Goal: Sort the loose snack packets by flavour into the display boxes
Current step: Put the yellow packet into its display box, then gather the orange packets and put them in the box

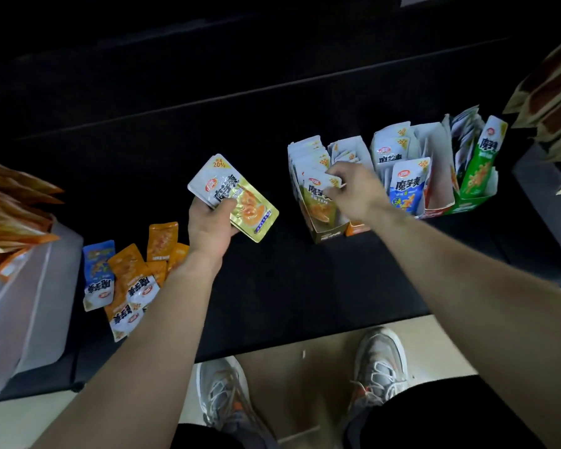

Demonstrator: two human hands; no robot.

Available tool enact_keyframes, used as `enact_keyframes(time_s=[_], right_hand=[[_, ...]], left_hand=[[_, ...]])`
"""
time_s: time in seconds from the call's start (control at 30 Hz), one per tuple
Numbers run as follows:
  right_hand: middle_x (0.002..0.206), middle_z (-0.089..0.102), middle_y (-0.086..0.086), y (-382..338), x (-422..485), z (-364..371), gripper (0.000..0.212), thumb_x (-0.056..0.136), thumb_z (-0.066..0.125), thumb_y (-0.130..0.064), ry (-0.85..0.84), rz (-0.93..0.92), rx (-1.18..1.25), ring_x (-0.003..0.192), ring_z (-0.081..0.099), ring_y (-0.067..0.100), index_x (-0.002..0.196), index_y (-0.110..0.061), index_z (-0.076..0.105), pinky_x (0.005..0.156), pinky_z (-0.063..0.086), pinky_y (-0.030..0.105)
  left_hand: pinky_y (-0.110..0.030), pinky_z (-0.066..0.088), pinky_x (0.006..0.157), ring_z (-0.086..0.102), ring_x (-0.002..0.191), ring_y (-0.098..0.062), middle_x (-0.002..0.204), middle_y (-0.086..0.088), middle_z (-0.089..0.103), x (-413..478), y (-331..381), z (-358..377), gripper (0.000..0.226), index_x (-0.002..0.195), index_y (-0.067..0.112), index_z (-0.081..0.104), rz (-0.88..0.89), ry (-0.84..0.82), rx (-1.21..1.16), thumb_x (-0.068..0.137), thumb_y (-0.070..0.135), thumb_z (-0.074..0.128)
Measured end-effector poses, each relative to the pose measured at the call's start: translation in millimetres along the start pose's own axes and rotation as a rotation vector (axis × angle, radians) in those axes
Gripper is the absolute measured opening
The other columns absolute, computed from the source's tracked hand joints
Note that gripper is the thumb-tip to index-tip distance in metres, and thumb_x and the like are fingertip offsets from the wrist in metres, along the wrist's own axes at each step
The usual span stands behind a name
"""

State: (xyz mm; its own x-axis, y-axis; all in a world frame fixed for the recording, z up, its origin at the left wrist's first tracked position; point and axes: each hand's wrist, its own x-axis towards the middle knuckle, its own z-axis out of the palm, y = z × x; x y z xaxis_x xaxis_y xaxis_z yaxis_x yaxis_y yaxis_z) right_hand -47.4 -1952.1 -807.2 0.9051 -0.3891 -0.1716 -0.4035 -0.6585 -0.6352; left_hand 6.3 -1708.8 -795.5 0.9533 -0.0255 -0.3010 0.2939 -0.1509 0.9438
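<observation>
1. The gold display box (325, 236) stands on a black shelf (272, 286). The right hand (350, 189) is at its front, fingers curled and pinching a gold packet (318, 189) that sits in the box's row of matching packets.
2. Just left of the box, the left hand (209, 228) is clamped round a small stack of gold packets (240, 197), thumb across the top one.
3. Done so far, I judge: this box looks nearly full. The boxes to its right already hold blue packets (407, 189) and green packets (478, 163).
4. Left to do: the held stack, and a loose pile (133, 280) of orange and blue packets lying well left of the box, beyond the left wrist.
5. The shelf is dark, matte and dimly lit. Farther left of the box than the pile stands a translucent bin (30, 286). Nearer the person lies beige floor (305, 351) under grey trainers (227, 400).
</observation>
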Motion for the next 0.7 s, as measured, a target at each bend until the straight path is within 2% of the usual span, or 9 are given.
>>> enact_keyframes(time_s=[0.1,0.17,0.23,0.3,0.37,0.43,0.5,0.6,0.7], right_hand=[[0.109,0.071,0.000,7,19,-13,0.018,0.096,0.063,-0.009,-0.123,-0.028,0.088,0.105,0.065,0.016,0.104,-0.022,0.072,0.093,0.052,0.032],[0.121,0.069,0.002,7,24,-10,0.022,0.098,0.058,-0.007,-0.117,-0.024,0.086,0.114,0.063,0.017,0.103,-0.022,0.073,0.089,0.050,0.027],[0.125,0.066,0.004,5,24,-6,0.025,0.098,0.057,-0.009,-0.001,-0.040,-0.012,0.114,0.062,0.023,0.118,-0.021,0.069,0.082,0.049,0.029],[0.131,0.057,0.007,3,17,-6,0.038,0.095,0.059,-0.012,0.199,-0.016,-0.103,0.115,0.058,0.030,0.132,-0.022,0.058,0.077,0.050,0.037],[0.132,0.053,0.009,6,7,-7,0.039,0.095,0.057,-0.015,0.330,0.095,-0.040,0.113,0.057,0.032,0.133,-0.019,0.051,0.073,0.046,0.038],[0.128,0.057,0.008,17,-10,-4,0.035,0.096,0.055,-0.017,0.318,0.184,0.017,0.110,0.059,0.030,0.131,-0.018,0.050,0.074,0.043,0.035],[0.123,0.060,0.006,34,-28,-1,0.033,0.096,0.057,-0.020,0.263,0.215,0.016,0.105,0.061,0.027,0.128,-0.020,0.051,0.075,0.042,0.033],[0.121,0.061,0.007,53,-47,3,0.027,0.097,0.056,-0.024,0.215,0.260,0.043,0.097,0.059,0.025,0.123,-0.021,0.051,0.074,0.042,0.034],[0.122,0.060,0.007,59,-56,3,0.025,0.097,0.055,-0.025,0.186,0.268,0.037,0.094,0.056,0.024,0.121,-0.019,0.053,0.075,0.042,0.034]], left_hand=[[-0.028,0.060,0.069,0.072,0.085,-0.007,0.100,0.006,0.071,-4,0,6,0.016,0.108,0.023,0.059,-0.012,-0.062,0.007,0.096,0.012,0.059],[-0.026,0.059,0.068,0.072,0.083,-0.004,0.101,0.007,0.071,-8,-1,10,0.018,0.111,0.022,0.058,-0.013,-0.126,0.036,0.097,0.012,0.060],[-0.026,0.060,0.072,0.072,0.085,-0.003,0.105,0.005,0.072,-9,-1,15,0.023,0.118,0.018,0.058,-0.018,-0.176,0.060,0.096,0.013,0.061],[-0.027,0.060,0.075,0.072,0.091,-0.006,0.110,0.004,0.072,-9,-2,23,0.029,0.124,0.017,0.057,-0.026,-0.215,0.068,0.095,0.014,0.063],[-0.021,0.058,0.070,0.071,0.092,-0.004,0.112,0.005,0.071,-9,-1,36,0.030,0.124,0.018,0.057,-0.026,-0.255,0.061,0.095,0.014,0.064],[-0.017,0.056,0.066,0.071,0.089,0.000,0.109,0.007,0.071,-7,2,53,0.026,0.120,0.019,0.059,-0.016,-0.289,0.052,0.095,0.012,0.064],[-0.017,0.054,0.069,0.070,0.089,0.000,0.107,0.009,0.071,-2,4,73,0.024,0.115,0.020,0.060,0.005,-0.289,0.068,0.094,0.011,0.066],[-0.016,0.052,0.070,0.069,0.093,0.000,0.108,0.009,0.072,5,3,101,0.028,0.118,0.018,0.063,0.073,-0.272,0.168,0.091,0.014,0.071],[-0.020,0.052,0.076,0.068,0.097,-0.004,0.107,0.010,0.071,11,0,116,0.026,0.108,0.025,0.064,0.130,-0.210,0.248,0.087,0.015,0.076]])
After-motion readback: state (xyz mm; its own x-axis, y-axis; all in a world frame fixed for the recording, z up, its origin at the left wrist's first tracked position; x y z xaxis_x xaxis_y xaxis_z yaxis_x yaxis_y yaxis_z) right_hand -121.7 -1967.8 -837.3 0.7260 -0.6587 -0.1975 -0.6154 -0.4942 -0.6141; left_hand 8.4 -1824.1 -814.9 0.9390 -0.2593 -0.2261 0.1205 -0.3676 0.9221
